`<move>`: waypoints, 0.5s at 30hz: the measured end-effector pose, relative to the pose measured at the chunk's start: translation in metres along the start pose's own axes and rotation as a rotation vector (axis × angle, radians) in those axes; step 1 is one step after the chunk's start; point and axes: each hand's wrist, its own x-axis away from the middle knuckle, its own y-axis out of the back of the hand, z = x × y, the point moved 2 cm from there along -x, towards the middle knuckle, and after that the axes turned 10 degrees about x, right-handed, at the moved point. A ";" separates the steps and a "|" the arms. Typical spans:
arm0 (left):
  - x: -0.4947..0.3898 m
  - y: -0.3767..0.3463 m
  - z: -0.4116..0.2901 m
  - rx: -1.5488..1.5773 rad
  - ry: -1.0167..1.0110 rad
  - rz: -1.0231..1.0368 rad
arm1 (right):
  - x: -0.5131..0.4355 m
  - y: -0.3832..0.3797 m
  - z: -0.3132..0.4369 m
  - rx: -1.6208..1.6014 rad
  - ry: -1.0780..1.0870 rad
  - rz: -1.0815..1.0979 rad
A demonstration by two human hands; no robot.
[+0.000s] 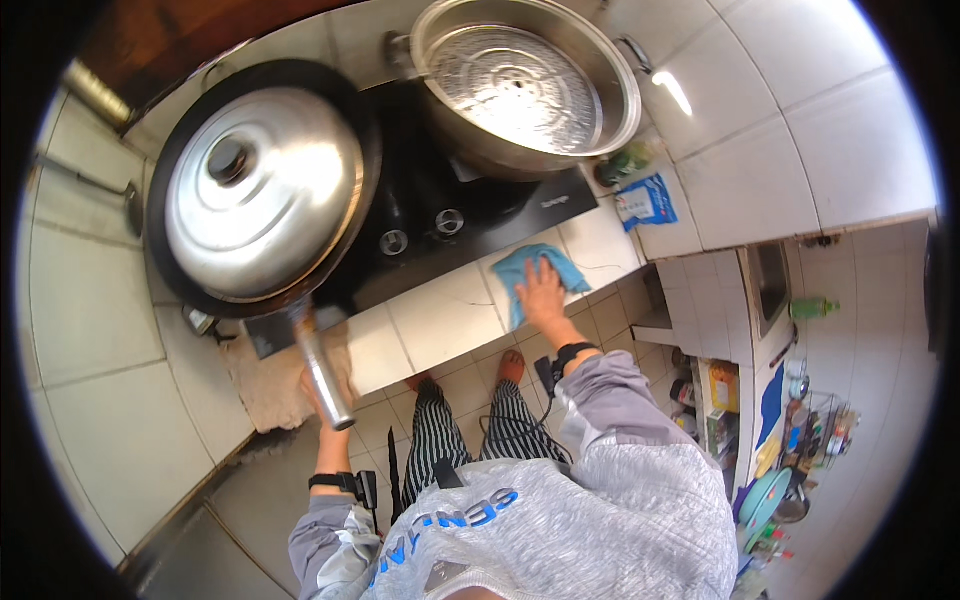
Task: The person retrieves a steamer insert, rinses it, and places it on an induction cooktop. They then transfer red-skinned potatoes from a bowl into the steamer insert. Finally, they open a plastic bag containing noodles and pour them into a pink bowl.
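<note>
My right hand (pixel 541 294) lies with spread fingers on a blue cloth (pixel 517 271), pressed flat on the white tiled counter edge (pixel 439 324) in front of a black gas stove (pixel 480 214). My left hand (pixel 324 390) is at the counter's edge by a beige cloth (pixel 266 375), partly hidden under the metal handle (pixel 324 375) of a wok; its fingers cannot be made out. The wok (pixel 161 225), covered by a domed steel lid (pixel 262 195), sits on the stove's left side. A large steel steamer pot (pixel 525 82) with a perforated tray stands on the right side.
A blue packet (pixel 646 201) lies right of the stove, near a jar (pixel 622 165). A ladle (pixel 133 206) hangs on the left wall. Further right are a sink (pixel 769 285), a green bottle (pixel 814 307), shelves with packages and a dish rack (pixel 825 427).
</note>
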 end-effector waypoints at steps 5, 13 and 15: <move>0.025 -0.031 -0.081 -0.135 -0.321 0.070 | -0.015 -0.013 -0.132 -0.561 -0.445 0.079; 0.095 -0.166 -0.324 0.281 -0.753 0.400 | 0.033 0.091 -0.172 -2.086 -0.321 0.731; 0.113 -0.191 -0.376 0.263 -0.874 0.393 | 0.042 0.109 -0.181 -1.966 -0.095 0.839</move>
